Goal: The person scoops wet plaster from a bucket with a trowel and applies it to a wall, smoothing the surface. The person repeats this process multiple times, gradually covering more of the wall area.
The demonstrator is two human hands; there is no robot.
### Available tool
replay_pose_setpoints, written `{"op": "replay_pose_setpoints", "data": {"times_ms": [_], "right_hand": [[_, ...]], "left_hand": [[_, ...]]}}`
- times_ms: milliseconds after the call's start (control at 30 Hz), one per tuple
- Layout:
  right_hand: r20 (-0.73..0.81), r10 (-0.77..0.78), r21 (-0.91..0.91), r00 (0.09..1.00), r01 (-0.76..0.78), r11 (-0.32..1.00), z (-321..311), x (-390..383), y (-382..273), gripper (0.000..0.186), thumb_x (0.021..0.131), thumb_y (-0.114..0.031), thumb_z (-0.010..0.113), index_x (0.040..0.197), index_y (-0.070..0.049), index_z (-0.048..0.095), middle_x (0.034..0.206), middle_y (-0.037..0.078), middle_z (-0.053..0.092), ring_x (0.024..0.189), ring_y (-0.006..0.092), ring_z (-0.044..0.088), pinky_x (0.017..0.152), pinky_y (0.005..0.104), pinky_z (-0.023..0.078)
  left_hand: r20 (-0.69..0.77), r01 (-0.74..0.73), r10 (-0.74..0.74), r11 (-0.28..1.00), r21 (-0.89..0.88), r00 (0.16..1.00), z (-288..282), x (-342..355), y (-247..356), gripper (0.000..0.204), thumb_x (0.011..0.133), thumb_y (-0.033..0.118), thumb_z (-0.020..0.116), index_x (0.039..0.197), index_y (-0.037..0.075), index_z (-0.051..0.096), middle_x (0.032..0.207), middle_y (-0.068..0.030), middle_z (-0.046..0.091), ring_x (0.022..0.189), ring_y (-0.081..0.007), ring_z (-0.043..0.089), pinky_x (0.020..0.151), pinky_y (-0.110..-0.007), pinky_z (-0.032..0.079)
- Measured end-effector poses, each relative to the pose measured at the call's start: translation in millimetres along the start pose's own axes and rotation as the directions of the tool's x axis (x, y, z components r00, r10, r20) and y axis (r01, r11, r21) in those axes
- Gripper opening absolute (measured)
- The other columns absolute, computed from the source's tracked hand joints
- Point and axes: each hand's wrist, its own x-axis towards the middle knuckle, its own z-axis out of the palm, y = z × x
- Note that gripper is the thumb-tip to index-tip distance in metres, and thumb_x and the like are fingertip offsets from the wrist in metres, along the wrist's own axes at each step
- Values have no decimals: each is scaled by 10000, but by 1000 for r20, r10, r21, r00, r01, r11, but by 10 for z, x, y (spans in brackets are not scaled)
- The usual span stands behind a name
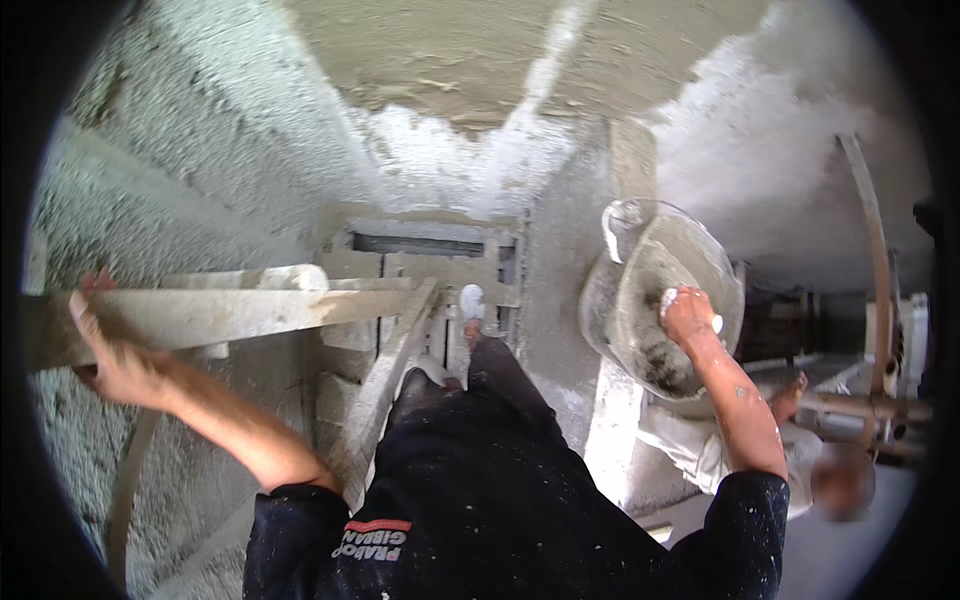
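Note:
My left hand (pixel 115 360) grips a long pale wooden board (pixel 220 320) that runs across the left side, its fingers curled round it. On the right, my right hand (pixel 688 318) is closed on something pale I cannot make out, inside a large mortar-smeared bucket (pixel 615 315) with wet grey mix (pixel 668 355) in it. The bucket's loop handle sticks up at its far side. My feet stand below me among wooden planks (pixel 350 330), with another long board (pixel 385 380) slanting beside my legs.
Rough grey walls (pixel 160 210) rise at left. A partly plastered surface (pixel 420 50) spans the top, with a dark slot (pixel 430 243) beneath it. A co-worker (pixel 800 450) is at lower right, beside poles (pixel 870 260). A pale ledge (pixel 560 280) runs left of the bucket.

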Motion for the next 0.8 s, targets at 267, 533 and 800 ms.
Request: {"op": "replay_pose_setpoints", "data": {"times_ms": [267,533,800], "right_hand": [[106,-102,289,989,68,955,-69,-675,45,486,990,-477,610,1092,-20,736,940,207,741,894,330,734,819,438,578],[444,4,882,896,-437,178,224,-1034,164,429,926,-452,740,995,-28,733,745,52,664,549,138,574,502,331,482],[283,400,951,872,-309,1,487,-1250,-8,417,914,-415,752,997,-7,732,665,21,623,522,98,537,505,273,444]], "left_hand": [[62,5,-4,1000,-19,998,-105,100,-135,512,909,197,800,1201,-138,545,1089,-232,739,990,-321,751,939,-457,614],[-16,16,-15,999,52,1000,-47,52,-102,498,890,176,815,1199,-122,562,1071,-218,749,987,-307,754,909,-428,631],[38,53,-55,998,42,998,-25,61,-68,378,924,176,775,1086,-134,632,1077,-233,744,983,-298,754,943,-406,616]]}}
